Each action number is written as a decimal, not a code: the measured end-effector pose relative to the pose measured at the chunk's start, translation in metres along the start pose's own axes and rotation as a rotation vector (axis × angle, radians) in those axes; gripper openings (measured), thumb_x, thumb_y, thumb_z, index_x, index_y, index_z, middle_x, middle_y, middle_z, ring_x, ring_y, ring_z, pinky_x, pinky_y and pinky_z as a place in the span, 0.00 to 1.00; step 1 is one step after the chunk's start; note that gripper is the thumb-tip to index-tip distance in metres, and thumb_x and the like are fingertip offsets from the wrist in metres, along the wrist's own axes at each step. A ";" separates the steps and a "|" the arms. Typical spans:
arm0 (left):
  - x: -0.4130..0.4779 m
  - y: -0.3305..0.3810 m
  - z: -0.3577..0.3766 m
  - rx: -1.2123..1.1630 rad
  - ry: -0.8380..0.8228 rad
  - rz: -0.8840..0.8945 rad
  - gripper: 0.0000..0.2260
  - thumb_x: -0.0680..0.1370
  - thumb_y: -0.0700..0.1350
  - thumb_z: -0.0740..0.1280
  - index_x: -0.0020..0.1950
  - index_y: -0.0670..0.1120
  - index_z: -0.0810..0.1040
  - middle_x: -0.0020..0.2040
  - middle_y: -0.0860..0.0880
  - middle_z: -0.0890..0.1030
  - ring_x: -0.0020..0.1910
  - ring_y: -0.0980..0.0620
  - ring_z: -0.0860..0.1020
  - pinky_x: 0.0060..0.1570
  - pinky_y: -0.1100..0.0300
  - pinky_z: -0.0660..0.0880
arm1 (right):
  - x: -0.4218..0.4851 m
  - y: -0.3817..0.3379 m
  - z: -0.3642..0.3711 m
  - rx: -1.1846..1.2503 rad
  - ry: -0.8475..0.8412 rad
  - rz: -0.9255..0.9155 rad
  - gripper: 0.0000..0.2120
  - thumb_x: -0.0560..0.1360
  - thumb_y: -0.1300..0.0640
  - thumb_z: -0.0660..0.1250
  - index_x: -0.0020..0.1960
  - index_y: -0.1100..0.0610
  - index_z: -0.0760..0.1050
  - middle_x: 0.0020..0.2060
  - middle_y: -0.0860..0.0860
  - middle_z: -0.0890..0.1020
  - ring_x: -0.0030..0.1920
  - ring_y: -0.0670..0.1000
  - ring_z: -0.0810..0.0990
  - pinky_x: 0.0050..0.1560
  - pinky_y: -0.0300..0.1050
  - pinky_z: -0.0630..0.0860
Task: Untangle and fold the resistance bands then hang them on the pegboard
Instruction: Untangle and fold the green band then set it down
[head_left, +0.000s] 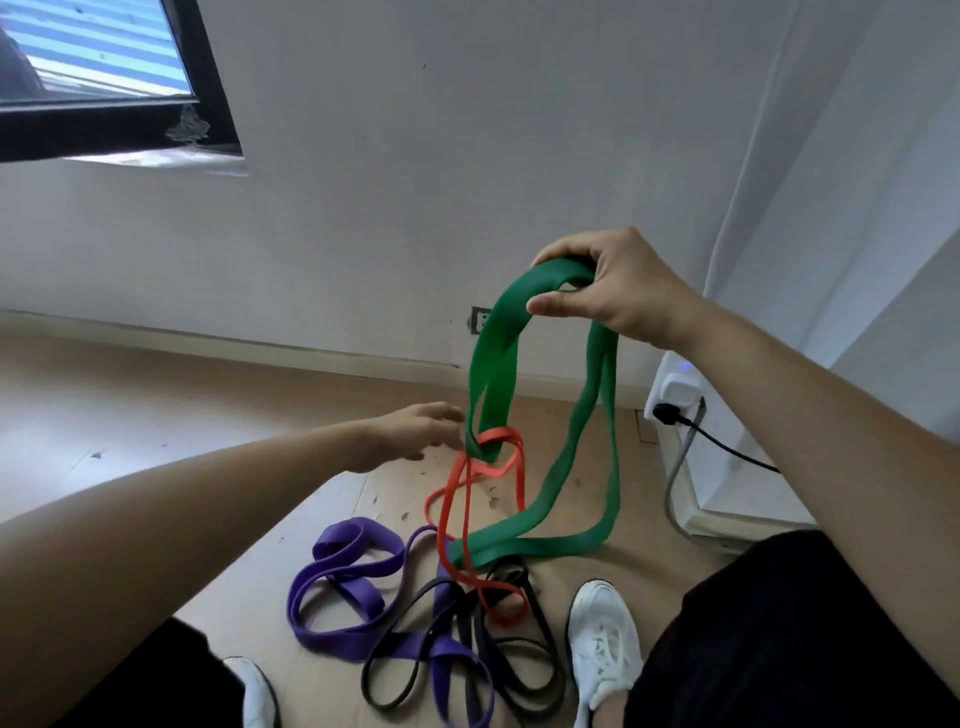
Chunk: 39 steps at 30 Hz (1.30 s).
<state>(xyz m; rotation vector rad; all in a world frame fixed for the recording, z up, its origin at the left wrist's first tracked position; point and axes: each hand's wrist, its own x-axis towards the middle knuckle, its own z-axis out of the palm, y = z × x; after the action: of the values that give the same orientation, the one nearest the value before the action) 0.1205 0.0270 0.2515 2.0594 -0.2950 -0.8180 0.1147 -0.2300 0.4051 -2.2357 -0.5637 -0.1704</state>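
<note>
My right hand pinches the top of a wide green band and holds it up in front of the wall. A thin orange band is looped through the green one and hangs from it down to the floor. My left hand reaches at the spot where the two cross, fingers spread; whether it touches them I cannot tell. On the floor lie a purple band and thin black bands, knotted together with the orange one's lower end.
My white shoes and dark trouser legs flank the pile on the wooden floor. A white power strip with a plugged-in black cable stands against the right wall. A dark-framed window is at the upper left. No pegboard is in view.
</note>
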 end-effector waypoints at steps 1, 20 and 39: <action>0.005 0.001 0.008 -0.010 -0.051 0.002 0.33 0.69 0.52 0.67 0.75 0.51 0.68 0.69 0.50 0.75 0.68 0.50 0.72 0.70 0.50 0.68 | -0.002 0.003 -0.004 0.026 0.023 0.009 0.15 0.68 0.56 0.81 0.53 0.58 0.83 0.38 0.51 0.85 0.36 0.44 0.80 0.43 0.38 0.78; 0.014 0.000 0.010 0.147 0.284 0.002 0.11 0.74 0.38 0.75 0.56 0.45 0.84 0.46 0.45 0.86 0.46 0.46 0.85 0.48 0.55 0.83 | -0.014 0.064 -0.033 -0.048 0.023 0.241 0.14 0.67 0.54 0.82 0.47 0.57 0.84 0.34 0.50 0.80 0.35 0.46 0.76 0.41 0.43 0.72; -0.064 0.063 -0.082 -0.304 0.659 0.309 0.06 0.81 0.42 0.68 0.55 0.41 0.80 0.42 0.48 0.77 0.37 0.53 0.76 0.44 0.60 0.78 | 0.013 0.054 0.037 -0.332 -0.263 0.273 0.15 0.68 0.51 0.80 0.49 0.58 0.81 0.38 0.53 0.82 0.36 0.50 0.75 0.36 0.44 0.69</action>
<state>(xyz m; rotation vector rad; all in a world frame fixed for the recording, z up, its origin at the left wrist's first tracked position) 0.1309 0.0738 0.3634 1.8156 -0.1040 0.0245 0.1478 -0.2290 0.3477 -2.6539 -0.3800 0.1870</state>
